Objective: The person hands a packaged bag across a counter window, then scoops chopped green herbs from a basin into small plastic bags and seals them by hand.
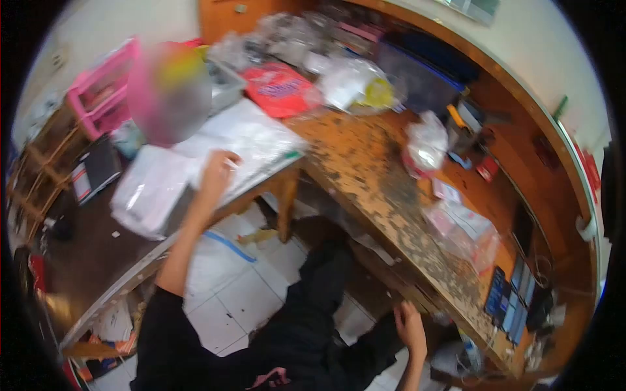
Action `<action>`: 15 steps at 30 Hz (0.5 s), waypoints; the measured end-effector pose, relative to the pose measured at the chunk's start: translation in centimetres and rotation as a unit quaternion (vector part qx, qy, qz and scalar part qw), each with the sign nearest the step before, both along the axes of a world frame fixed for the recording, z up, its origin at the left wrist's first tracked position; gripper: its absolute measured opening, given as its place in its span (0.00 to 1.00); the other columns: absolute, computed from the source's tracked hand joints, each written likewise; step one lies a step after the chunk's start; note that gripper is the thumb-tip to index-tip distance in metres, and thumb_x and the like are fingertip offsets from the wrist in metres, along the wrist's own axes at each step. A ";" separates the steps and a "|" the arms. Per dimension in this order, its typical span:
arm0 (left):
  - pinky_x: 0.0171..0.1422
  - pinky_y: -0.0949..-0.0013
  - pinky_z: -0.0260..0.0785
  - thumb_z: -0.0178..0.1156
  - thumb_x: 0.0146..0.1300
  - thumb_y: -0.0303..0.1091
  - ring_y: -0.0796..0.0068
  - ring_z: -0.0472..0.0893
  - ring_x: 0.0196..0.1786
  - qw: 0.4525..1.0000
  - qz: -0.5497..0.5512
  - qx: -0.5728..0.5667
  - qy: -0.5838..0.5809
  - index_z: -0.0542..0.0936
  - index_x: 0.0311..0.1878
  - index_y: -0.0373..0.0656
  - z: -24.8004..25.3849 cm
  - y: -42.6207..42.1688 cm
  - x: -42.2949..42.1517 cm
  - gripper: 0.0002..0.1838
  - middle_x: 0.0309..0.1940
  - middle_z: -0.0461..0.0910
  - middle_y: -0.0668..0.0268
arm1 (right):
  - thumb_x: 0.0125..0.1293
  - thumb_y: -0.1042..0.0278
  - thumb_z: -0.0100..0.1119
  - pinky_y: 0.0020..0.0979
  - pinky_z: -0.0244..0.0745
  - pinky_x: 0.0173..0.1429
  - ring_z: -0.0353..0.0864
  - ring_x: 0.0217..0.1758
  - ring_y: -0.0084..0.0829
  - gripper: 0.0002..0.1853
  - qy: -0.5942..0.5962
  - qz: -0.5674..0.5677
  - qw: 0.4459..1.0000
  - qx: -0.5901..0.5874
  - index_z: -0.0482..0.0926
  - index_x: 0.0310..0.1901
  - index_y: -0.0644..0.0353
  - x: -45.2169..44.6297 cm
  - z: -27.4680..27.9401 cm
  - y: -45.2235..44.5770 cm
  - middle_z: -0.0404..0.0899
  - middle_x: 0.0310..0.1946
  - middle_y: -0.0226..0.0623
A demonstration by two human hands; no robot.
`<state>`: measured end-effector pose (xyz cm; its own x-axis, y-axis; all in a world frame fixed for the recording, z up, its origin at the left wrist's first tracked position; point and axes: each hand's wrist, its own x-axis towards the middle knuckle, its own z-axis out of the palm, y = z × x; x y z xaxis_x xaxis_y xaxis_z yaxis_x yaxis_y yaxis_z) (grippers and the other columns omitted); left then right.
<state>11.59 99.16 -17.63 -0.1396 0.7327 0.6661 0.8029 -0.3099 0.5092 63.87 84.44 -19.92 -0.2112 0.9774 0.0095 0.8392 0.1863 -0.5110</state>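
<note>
My left hand [220, 173] reaches over the table on the left, its fingers closed at a small white thing that I cannot make out. Beneath and behind it lie clear plastic packs of white material [254, 133]. Another white plastic-wrapped pack [147, 189] is just left of my forearm. My right hand [411, 329] hangs low by my right thigh, below the worn desk's edge. Its fingers are loosely curled and apart, with nothing visible between them.
On the worn wooden desk [385, 176] are a red plastic bag [279, 90], a filled clear bag [427, 143], a flat plastic bag [466, 231] and a phone [495, 287]. A dark blue bin [417, 75] stands behind. Pink drawers [98, 98] and a black notebook [98, 166] are at left.
</note>
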 end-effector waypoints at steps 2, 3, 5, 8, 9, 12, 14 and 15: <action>0.45 0.66 0.69 0.52 0.55 0.19 0.63 0.76 0.36 0.994 -0.084 -0.067 -0.022 0.78 0.35 0.38 -0.1 3.8 -2.6 0.07 0.31 0.76 0.58 | 0.64 0.76 0.52 0.42 0.71 0.43 0.76 0.40 0.51 0.04 0.021 -0.041 0.999 0.025 0.74 0.36 0.66 0.1 1.9 1.5 0.75 0.35 0.49; 0.43 0.66 0.69 0.53 0.56 0.21 0.64 0.76 0.34 0.982 -0.148 -0.107 -0.040 0.78 0.34 0.38 -0.5 5.5 -3.4 0.05 0.29 0.76 0.59 | 0.64 0.77 0.51 0.40 0.70 0.44 0.76 0.39 0.49 0.03 0.074 -0.104 0.990 0.061 0.74 0.37 0.66 0.4 1.8 2.3 0.75 0.35 0.48; 0.39 0.67 0.67 0.54 0.56 0.23 0.65 0.73 0.30 0.980 -0.053 -0.188 0.023 0.77 0.32 0.38 -1.9 6.6 -2.2 0.03 0.26 0.75 0.58 | 0.63 0.80 0.51 0.37 0.70 0.44 0.76 0.40 0.45 0.03 0.065 -0.201 0.959 0.187 0.74 0.37 0.68 1.7 0.8 3.4 0.75 0.35 0.47; 0.47 0.64 0.65 0.56 0.52 0.24 0.56 0.72 0.42 0.977 -0.046 -0.080 0.193 0.73 0.38 0.37 -2.3 5.8 -0.6 0.09 0.36 0.71 0.55 | 0.67 0.76 0.48 0.34 0.70 0.43 0.73 0.35 0.39 0.05 0.011 -0.307 0.887 0.344 0.74 0.36 0.67 6.1 -3.2 4.3 0.73 0.32 0.44; 0.51 0.62 0.64 0.55 0.50 0.24 0.53 0.72 0.44 0.983 -0.028 -0.109 0.147 0.72 0.38 0.36 -1.9 5.4 0.0 0.10 0.36 0.70 0.54 | 0.67 0.76 0.48 0.34 0.70 0.44 0.73 0.37 0.39 0.06 0.023 -0.350 0.873 0.338 0.75 0.37 0.67 6.8 -3.6 4.6 0.73 0.32 0.45; 0.52 0.66 0.64 0.53 0.49 0.21 0.56 0.72 0.44 0.976 0.043 -0.202 0.064 0.72 0.40 0.36 -1.4 4.1 0.0 0.12 0.38 0.69 0.55 | 0.69 0.73 0.45 0.37 0.70 0.47 0.73 0.40 0.39 0.09 -0.077 -0.462 0.817 0.336 0.75 0.38 0.68 8.5 -5.3 7.3 0.74 0.34 0.44; 0.52 0.68 0.63 0.52 0.49 0.20 0.57 0.73 0.45 0.974 0.057 -0.214 0.048 0.72 0.41 0.36 -1.3 3.3 0.1 0.13 0.38 0.69 0.55 | 0.70 0.71 0.43 0.38 0.70 0.48 0.73 0.42 0.40 0.11 -0.047 -0.459 0.800 0.384 0.76 0.40 0.69 9.0 -7.5 7.3 0.74 0.35 0.44; 0.51 0.69 0.63 0.51 0.48 0.19 0.59 0.73 0.45 0.971 0.063 -0.226 0.044 0.72 0.41 0.36 -1.0 2.9 0.3 0.14 0.38 0.69 0.56 | 0.71 0.69 0.42 0.39 0.69 0.50 0.72 0.43 0.41 0.14 -0.020 -0.459 0.779 0.426 0.76 0.41 0.70 8.9 -8.5 7.1 0.75 0.36 0.44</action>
